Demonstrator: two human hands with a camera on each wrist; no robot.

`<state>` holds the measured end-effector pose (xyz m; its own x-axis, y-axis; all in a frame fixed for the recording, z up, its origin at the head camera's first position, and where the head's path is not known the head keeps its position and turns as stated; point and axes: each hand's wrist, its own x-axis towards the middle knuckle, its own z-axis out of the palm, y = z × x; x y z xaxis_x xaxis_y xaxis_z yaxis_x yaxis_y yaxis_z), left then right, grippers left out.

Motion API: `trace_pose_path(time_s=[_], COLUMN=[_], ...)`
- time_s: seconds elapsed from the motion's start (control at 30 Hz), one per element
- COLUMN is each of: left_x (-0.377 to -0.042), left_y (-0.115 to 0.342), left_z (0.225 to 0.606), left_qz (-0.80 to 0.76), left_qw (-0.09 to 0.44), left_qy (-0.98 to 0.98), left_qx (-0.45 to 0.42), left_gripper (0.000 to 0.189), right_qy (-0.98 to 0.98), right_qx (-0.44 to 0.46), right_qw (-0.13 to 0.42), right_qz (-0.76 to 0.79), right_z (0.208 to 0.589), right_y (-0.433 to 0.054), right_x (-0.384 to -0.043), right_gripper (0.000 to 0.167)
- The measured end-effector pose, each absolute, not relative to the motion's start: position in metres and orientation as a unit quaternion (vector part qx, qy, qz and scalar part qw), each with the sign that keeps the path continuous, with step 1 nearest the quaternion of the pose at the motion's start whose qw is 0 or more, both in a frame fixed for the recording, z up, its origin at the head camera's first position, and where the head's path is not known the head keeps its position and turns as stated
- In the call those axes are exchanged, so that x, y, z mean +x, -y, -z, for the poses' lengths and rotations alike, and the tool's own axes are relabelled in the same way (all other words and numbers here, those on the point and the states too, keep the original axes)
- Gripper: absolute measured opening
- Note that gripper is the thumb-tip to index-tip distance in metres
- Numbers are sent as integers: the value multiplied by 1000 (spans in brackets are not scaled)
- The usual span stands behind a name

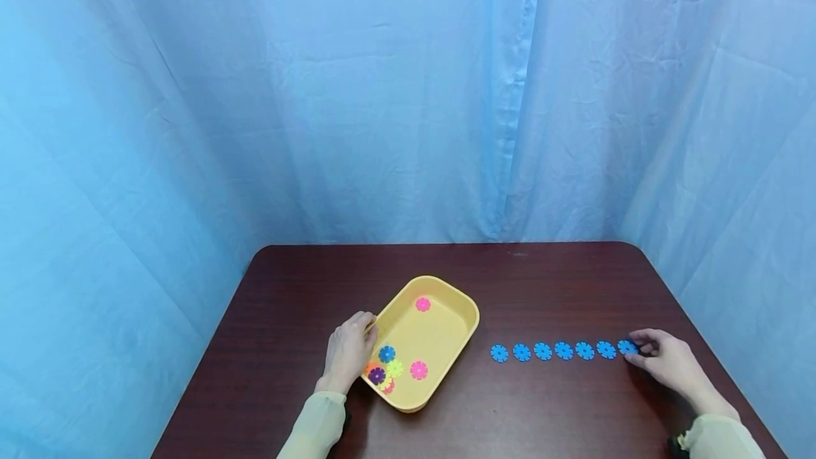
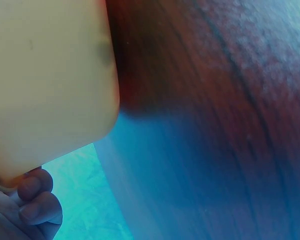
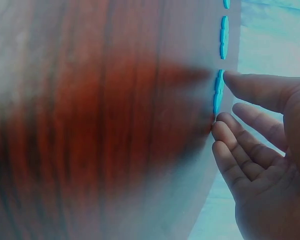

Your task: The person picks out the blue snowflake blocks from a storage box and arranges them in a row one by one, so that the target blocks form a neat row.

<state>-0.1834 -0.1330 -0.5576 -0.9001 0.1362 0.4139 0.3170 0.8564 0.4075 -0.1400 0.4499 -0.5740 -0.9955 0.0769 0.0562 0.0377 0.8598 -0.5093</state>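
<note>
My left hand (image 1: 347,349) grips the left rim of a yellow plastic tray (image 1: 440,367), its fingers (image 2: 42,207) curled at the edge in the left wrist view. The tray looks tilted, with pink, yellow, orange, purple and blue notched discs gathered mostly in its near left corner. On the table, several blue notched discs (image 1: 564,350) lie in a straight row to the tray's right. At the row's right end, my right hand (image 1: 669,363) holds the last blue disc (image 3: 219,92) by its edges between thumb and fingers. Part of that disc is covered in the head view.
The dark brown wooden table (image 1: 510,416) has rounded far corners. Pale blue curtains (image 1: 395,91) hang behind it and along both sides. A pink disc (image 1: 423,304) lies toward the tray's far end, and another pink disc (image 1: 418,370) nearer its right side.
</note>
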Motion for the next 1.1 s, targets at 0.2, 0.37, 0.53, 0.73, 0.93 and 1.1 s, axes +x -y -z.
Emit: trace_pose_path(time_s=[0.2, 0.37, 0.53, 0.73, 0.93, 1.1], left_x=[-183, -183, -183, -184, -185, -185], left_y=[133, 133, 133, 134, 134, 134], left_z=[557, 557, 558, 559, 559, 559], left_qz=[241, 241, 242, 241, 242, 241], left_qw=[191, 191, 189, 190, 186, 182], left_qy=[944, 944, 944, 944, 944, 945], left_qx=[-122, -122, -123, -124, -123, -122], left_gripper=[8, 8, 7, 7, 7, 9], right_qy=[963, 963, 964, 963, 962, 959], right_qx=[-28, -20, -9, 4, 28, 55], right_qw=[29, 28, 32, 41, 53, 69], right_qz=[-265, -266, -266, -267, -267, -268], right_z=[568, 564, 559, 547, 536, 531], right_y=[-449, -445, -438, -423, -404, -390], right_x=[-140, -141, -144, -150, -155, -159], right_gripper=[48, 49, 47, 49, 47, 45])
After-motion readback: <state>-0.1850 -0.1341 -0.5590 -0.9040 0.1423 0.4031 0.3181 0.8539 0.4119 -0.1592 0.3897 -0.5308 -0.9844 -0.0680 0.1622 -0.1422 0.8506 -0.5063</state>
